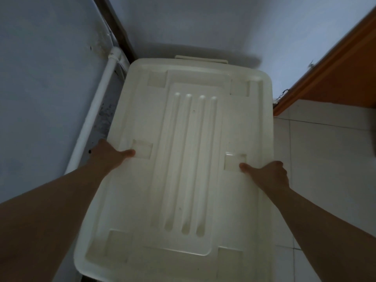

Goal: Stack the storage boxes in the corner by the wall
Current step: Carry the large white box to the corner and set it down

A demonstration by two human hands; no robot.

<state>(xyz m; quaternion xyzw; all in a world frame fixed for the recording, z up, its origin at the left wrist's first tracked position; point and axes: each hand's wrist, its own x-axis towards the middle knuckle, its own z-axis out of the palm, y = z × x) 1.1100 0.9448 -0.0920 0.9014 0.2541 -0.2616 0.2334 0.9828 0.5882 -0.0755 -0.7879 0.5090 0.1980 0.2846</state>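
A large cream-white storage box fills the middle of the head view, seen from above with its ribbed lid on top and a latch at its far end against the wall. My left hand grips the box's left edge, thumb resting on the lid. On the right edge my right hand holds the same way, thumb on the lid and fingers hidden under the rim. Whatever stands under the box is hidden.
A pale wall runs behind the box, with a second wall on the left. A white pipe slants down the left wall close beside the box. An orange-brown door frame stands at right above the white tiled floor.
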